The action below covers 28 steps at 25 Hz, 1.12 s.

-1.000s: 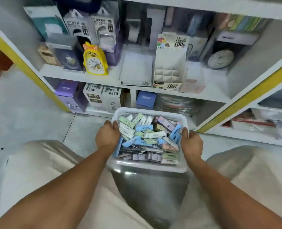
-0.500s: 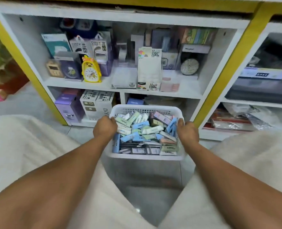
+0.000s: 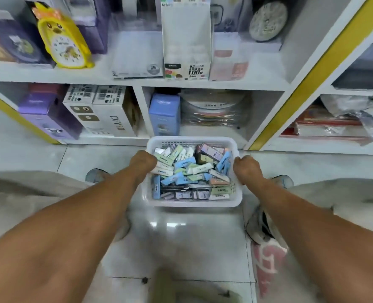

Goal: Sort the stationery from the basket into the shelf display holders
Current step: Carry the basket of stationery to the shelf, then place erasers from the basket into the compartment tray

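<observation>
A white plastic basket [image 3: 194, 203] sits low over the tiled floor, in front of the white shelf unit. It is heaped with several small pastel stationery packs [image 3: 192, 169] in blue, green, white and pink. My left hand [image 3: 142, 160] grips the basket's left rim and my right hand [image 3: 245, 169] grips its right rim, fingers curled over the edges. On the shelf board above stands a white cardboard display holder [image 3: 186, 40], with a low grey tray [image 3: 137, 53] to its left and a pink holder [image 3: 229, 62] to its right.
A yellow chick-shaped clock [image 3: 64, 40] and boxed goods stand at the left of the shelf, a round clock [image 3: 267, 18] at the right. The bottom shelf holds white boxes [image 3: 100, 110], a blue box [image 3: 164, 114] and stacked discs. Yellow posts frame the unit. My feet flank the basket.
The basket has gone down towards the floor with both hands still on its rims. The view has dropped and moved closer to the shelf.
</observation>
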Tool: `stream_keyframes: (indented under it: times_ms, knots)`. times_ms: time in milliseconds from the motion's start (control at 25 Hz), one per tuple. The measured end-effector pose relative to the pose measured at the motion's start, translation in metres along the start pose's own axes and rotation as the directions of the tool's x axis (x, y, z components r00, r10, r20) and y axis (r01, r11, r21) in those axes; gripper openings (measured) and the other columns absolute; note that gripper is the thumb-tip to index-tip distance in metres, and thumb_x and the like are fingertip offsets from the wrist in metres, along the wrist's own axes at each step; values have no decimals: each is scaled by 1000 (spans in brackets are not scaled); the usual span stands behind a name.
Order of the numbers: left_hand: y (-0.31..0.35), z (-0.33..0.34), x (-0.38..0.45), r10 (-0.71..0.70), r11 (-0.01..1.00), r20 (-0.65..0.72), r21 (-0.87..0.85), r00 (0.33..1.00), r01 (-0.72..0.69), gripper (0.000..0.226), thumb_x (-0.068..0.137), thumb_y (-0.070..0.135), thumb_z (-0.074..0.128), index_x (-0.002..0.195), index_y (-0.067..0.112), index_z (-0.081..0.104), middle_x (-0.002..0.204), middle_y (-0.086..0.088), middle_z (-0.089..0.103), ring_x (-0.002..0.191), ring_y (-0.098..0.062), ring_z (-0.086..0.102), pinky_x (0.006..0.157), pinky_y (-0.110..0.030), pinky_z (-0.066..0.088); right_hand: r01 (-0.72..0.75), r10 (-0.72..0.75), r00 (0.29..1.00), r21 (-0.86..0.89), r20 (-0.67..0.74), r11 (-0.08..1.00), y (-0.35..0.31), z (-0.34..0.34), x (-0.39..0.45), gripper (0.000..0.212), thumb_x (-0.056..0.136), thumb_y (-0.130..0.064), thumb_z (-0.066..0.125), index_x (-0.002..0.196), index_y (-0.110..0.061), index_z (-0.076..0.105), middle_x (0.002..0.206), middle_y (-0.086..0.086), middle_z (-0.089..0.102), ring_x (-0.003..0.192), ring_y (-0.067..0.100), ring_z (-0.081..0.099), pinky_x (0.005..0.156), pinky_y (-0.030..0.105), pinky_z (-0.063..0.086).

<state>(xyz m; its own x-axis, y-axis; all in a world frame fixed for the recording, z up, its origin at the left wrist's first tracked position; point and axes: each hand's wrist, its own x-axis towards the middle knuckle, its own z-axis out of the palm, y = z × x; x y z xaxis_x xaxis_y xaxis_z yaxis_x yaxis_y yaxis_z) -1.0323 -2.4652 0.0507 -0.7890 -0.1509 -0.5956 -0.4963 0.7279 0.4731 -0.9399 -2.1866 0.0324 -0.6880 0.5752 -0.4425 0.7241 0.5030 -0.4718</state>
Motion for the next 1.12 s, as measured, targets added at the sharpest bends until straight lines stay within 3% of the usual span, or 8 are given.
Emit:
stream_keyframes:
  times_ms: [200, 360, 440, 520, 640, 840, 920, 1120]
  knots:
    - [-24, 44, 43, -17, 995, 57, 100, 998, 12, 27, 92, 10, 51, 114, -3, 57, 116, -22, 62, 103, -36, 61, 81, -37, 51, -150, 156, 984, -70, 86, 986, 24, 56, 37, 26, 102, -30, 41, 96, -7, 50, 101, 14, 58, 80, 28, 59, 72, 38, 51]
    - [-37, 68, 49, 11, 935, 98, 352, 995, -45, 27, 85, 9, 58, 110, 1, 53, 117, -16, 60, 97, -28, 58, 76, -34, 49, -194, 206, 972, -114, 109, 974, 40, 81, 40, 15, 98, -21, 47, 99, -7, 52, 110, 16, 59, 93, 32, 57, 79, 38, 49]
    - [-40, 81, 48, 280, 766, 14, 600, 960, -232, 50, 76, 11, 66, 122, 4, 47, 125, -15, 49, 113, -32, 49, 85, -42, 46, -71, 71, 997, -223, -12, 972, 41, 89, 36, 19, 93, -13, 49, 109, -4, 54, 118, 16, 54, 105, 35, 55, 81, 39, 43]
    - [-37, 95, 46, 519, 554, 165, 682, 838, -477, 60, 73, 14, 71, 127, 9, 45, 128, -12, 43, 121, -32, 42, 90, -45, 42, 162, -190, 980, -306, -63, 938, 38, 100, 30, 35, 87, -6, 52, 122, -6, 52, 121, 14, 48, 109, 35, 50, 83, 40, 43]
    - [-36, 104, 49, 467, 419, 390, 693, 793, -587, 65, 74, 14, 72, 131, 11, 42, 131, -13, 41, 125, -32, 38, 97, -44, 39, 348, -322, 937, -273, 137, 897, 29, 120, 17, 46, 85, -6, 61, 129, -9, 48, 125, 12, 48, 111, 32, 52, 82, 40, 48]
    - [-54, 101, 60, 437, 207, 454, 790, 777, -578, 89, 69, 15, 77, 142, 16, 26, 142, -17, 32, 131, -36, 34, 110, -45, 31, 456, -423, 889, -436, 176, 776, 52, 141, -2, 61, 86, -7, 55, 145, -5, 38, 136, 15, 50, 114, 33, 51, 91, 40, 50]
    - [-53, 106, 62, 434, 192, 493, 767, 754, -612, 89, 68, 12, 79, 141, 15, 29, 141, -14, 32, 130, -33, 37, 109, -46, 31, 488, -452, 871, -446, 192, 750, 55, 141, -2, 65, 84, -8, 57, 147, -4, 39, 137, 16, 51, 116, 34, 52, 93, 41, 50]
    - [-57, 115, 69, 479, 400, 479, 626, 735, -669, 76, 65, 1, 80, 131, 14, 44, 126, -8, 44, 114, -28, 50, 87, -38, 48, 538, -488, 841, -272, 233, 798, 56, 140, 2, 72, 77, -4, 67, 144, -3, 43, 139, 18, 53, 125, 38, 52, 93, 49, 53]
